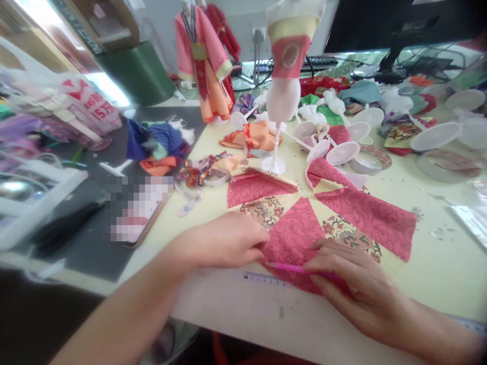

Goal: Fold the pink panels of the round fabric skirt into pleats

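A small doll garment (pixel 294 225) of red swirl-patterned cloth with cream floral panels is spread on the table in front of me. My left hand (pixel 236 241) has its fingers bent together at the garment's left lower edge, thumb and forefinger closed on the cloth. In my right hand (pixel 350 279) is a bright pink pen (pixel 287 267), its tip pointing left across the red cloth near the lower edge. The fingers of that hand also rest on the garment. Partly under the cloth lies a clear ruler (pixel 262 278) with dark marks.
Behind the garment stands a white doll mannequin (pixel 281 99) in a red-and-cream top. A pink-robed doll (pixel 201 61) is further back. Fabric scraps, white round stands (pixel 342 153) and tape rolls (pixel 369 160) crowd the right rear. At left lies a phone (pixel 140 213).
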Demonstrator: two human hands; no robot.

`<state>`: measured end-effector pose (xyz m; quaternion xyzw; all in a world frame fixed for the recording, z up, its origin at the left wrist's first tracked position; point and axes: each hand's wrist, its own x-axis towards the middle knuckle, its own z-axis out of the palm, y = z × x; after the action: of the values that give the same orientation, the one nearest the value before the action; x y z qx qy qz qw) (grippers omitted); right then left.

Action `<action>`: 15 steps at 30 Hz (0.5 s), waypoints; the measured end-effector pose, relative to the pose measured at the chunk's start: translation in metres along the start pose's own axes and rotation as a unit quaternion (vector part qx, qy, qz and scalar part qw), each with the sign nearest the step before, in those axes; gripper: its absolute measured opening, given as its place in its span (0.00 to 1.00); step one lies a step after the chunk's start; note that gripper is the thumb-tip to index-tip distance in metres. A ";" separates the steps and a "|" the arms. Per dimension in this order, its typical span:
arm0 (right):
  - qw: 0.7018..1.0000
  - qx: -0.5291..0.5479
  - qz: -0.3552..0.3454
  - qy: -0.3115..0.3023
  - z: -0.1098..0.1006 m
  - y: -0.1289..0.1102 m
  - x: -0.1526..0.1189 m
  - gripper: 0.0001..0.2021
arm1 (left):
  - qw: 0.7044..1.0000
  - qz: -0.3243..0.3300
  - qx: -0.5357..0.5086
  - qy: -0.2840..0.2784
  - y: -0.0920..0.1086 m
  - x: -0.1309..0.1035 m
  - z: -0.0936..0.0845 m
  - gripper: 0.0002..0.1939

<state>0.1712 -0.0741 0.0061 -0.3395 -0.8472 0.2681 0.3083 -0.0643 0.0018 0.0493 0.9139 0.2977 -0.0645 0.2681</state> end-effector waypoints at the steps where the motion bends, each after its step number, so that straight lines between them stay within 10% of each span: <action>1: 1.000 -0.003 0.000 -0.002 0.000 0.000 0.000 0.10 | 1.000 0.000 -0.001 -0.001 0.000 0.000 0.000 0.08; 15: 1.000 -0.012 -0.008 -0.001 0.000 -0.002 0.001 0.10 | 1.000 -0.003 0.006 -0.006 -0.001 -0.001 0.000 0.08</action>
<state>0.1699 -0.0746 0.0073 -0.3359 -0.8536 0.2552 0.3056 -0.0652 0.0021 0.0488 0.9142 0.2985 -0.0723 0.2644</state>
